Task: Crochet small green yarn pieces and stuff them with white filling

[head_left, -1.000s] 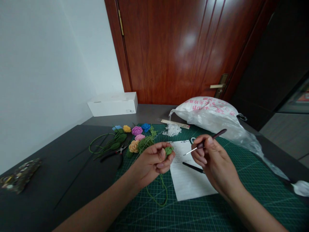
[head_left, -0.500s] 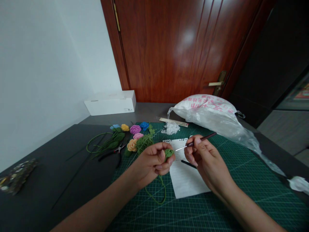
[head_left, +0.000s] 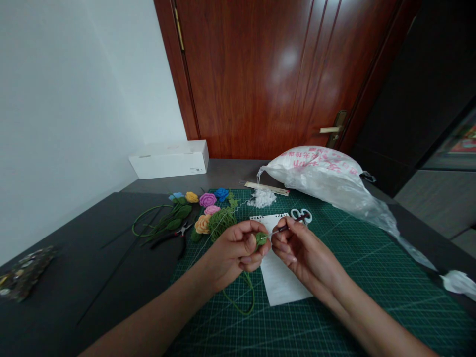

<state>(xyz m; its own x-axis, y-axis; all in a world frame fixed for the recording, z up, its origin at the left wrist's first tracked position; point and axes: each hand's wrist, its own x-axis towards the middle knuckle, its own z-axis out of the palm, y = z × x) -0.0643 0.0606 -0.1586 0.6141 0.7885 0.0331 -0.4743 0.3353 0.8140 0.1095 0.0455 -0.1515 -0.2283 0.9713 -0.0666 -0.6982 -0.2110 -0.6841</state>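
Pinched in my left hand [head_left: 238, 248] is a small green crochet piece [head_left: 261, 239], partly covered by the fingers. My right hand [head_left: 299, 248] grips a crochet hook [head_left: 284, 228] with a dark handle, and its metal tip meets the green piece. A strand of green yarn [head_left: 253, 302] loops down below my left hand onto the green cutting mat [head_left: 372, 267]. Behind that hand lies a bundle of green yarn [head_left: 221, 225]. Under both hands rests a sheet of paper [head_left: 280, 277] with a torn, punched top edge.
White-handled scissors [head_left: 307, 217] lie behind my right hand. Farther back are white stuffing [head_left: 262, 197], a ruler [head_left: 266, 188] and a big plastic bag [head_left: 323, 171]. Crocheted flowers [head_left: 207, 200] and pliers [head_left: 182, 230] lie left. A white box [head_left: 169, 161] stands by the wall.
My right hand has moved left and closer to my left hand, bringing the hook's tip to the green piece. The scissors behind it now show; the black stick on the paper is covered.
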